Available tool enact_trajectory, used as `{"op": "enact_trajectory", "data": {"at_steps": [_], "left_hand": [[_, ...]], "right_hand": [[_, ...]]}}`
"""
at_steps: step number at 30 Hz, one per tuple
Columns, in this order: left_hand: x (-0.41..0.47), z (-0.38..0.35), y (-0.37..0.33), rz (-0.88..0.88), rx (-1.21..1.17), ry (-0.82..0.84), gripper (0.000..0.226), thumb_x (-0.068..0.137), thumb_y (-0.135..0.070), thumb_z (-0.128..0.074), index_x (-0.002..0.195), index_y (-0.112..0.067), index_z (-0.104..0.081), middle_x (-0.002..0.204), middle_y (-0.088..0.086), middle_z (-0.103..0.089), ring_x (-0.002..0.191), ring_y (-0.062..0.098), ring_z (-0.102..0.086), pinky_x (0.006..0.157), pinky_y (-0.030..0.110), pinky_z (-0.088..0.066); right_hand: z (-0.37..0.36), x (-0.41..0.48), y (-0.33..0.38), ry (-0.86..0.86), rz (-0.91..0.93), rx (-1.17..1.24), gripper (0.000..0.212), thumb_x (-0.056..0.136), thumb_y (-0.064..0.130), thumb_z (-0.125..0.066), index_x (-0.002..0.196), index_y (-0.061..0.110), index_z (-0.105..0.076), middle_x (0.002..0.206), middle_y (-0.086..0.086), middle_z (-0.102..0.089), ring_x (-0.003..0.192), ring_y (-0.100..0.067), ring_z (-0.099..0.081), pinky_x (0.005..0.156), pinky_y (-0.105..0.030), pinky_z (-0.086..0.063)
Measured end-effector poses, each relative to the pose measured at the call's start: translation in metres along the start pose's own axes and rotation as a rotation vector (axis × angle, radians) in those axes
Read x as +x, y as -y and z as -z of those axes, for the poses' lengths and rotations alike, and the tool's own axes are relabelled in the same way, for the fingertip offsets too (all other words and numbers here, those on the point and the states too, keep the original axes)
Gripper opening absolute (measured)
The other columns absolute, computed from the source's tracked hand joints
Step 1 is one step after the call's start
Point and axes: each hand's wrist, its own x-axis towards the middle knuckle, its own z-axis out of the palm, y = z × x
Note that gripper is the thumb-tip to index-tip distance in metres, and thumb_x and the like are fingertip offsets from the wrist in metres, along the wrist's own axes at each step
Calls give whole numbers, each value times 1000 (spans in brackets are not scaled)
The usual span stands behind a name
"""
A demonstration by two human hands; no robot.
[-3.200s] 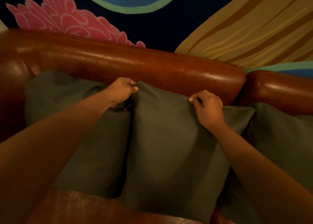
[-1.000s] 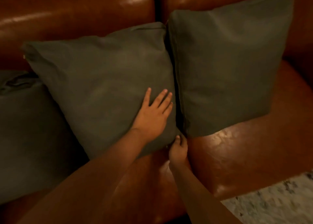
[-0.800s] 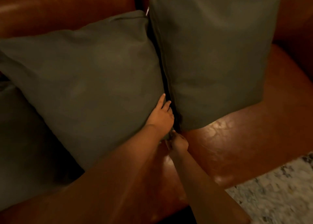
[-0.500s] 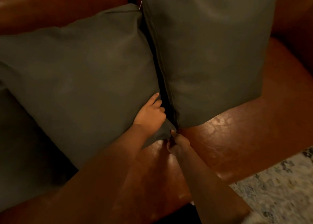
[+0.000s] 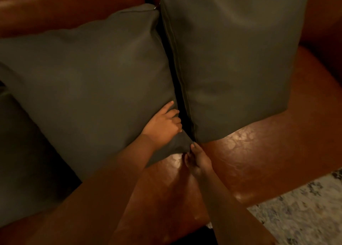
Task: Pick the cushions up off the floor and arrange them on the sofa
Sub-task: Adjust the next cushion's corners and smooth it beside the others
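Three dark grey-green cushions lean against the back of a brown leather sofa (image 5: 268,152). The middle cushion (image 5: 92,78) is tilted, its lower right corner pointing at the seat. The right cushion (image 5: 231,59) stands upright beside it, with a narrow dark gap between them. A left cushion (image 5: 22,152) is partly hidden behind the middle one. My left hand (image 5: 162,124) presses on the middle cushion's lower right edge, fingers curled into the gap. My right hand (image 5: 196,157) pinches that cushion's bottom corner.
The sofa's seat shines bare in front of the right cushion. A pale patterned rug (image 5: 305,211) covers the floor at the lower right, beyond the seat's front edge. The sofa backrest (image 5: 55,7) runs along the top.
My left hand went from flat with spread fingers on the middle cushion to curled at its right edge. My right hand kept its pinch on the bottom corner. The view shifted slightly.
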Motion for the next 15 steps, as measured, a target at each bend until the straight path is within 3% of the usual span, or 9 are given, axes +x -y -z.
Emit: {"op": "enact_trajectory", "data": {"at_steps": [4, 7, 9, 11, 13, 15], "left_hand": [[-3, 0, 5, -22, 6, -24, 19, 69, -38, -82, 78, -23, -75, 83, -7, -73, 103, 18, -67, 109, 42, -23], [-3, 0, 4, -31, -15, -71, 13, 79, -35, -70, 79, -23, -75, 87, -7, -73, 103, 17, -67, 109, 43, -27], [-1, 7, -1, 12, -31, -110, 23, 84, -30, -54, 85, -23, -76, 96, -4, -73, 107, 18, -65, 109, 46, -34], [-7, 17, -8, 64, -17, -214, 24, 84, -25, -55, 98, -22, -74, 115, 1, -69, 121, 23, -58, 112, 55, -25], [-27, 31, -13, 222, -17, -281, 30, 83, -22, -59, 112, -22, -68, 132, 5, -60, 132, 25, -45, 112, 59, -10], [-58, 38, -21, 512, -89, -381, 36, 85, -19, -61, 120, -22, -64, 142, 6, -51, 137, 24, -34, 112, 57, -10]], "right_hand": [[0, -4, -7, -154, 52, -76, 22, 92, 4, -62, 114, 1, -65, 84, -8, -65, 71, -17, -60, 71, -32, -52], [-9, -8, -16, -208, 129, -96, 23, 94, 6, -59, 117, 0, -61, 87, -9, -65, 81, -24, -64, 82, -40, -54], [-10, -10, -19, -234, 161, -188, 21, 95, 8, -59, 116, 7, -55, 81, -7, -62, 74, -23, -61, 69, -36, -52], [-1, -10, -23, -259, 167, -275, 23, 95, 9, -59, 116, 11, -50, 74, -7, -58, 60, -19, -55, 53, -29, -42], [5, -20, -31, -235, 128, -389, 21, 97, 10, -52, 118, 7, -53, 78, -7, -60, 63, -19, -55, 53, -28, -41], [5, -36, -53, -87, 25, -546, 23, 101, 5, -39, 118, 5, -54, 93, -11, -63, 71, -19, -58, 58, -30, -43]]}}
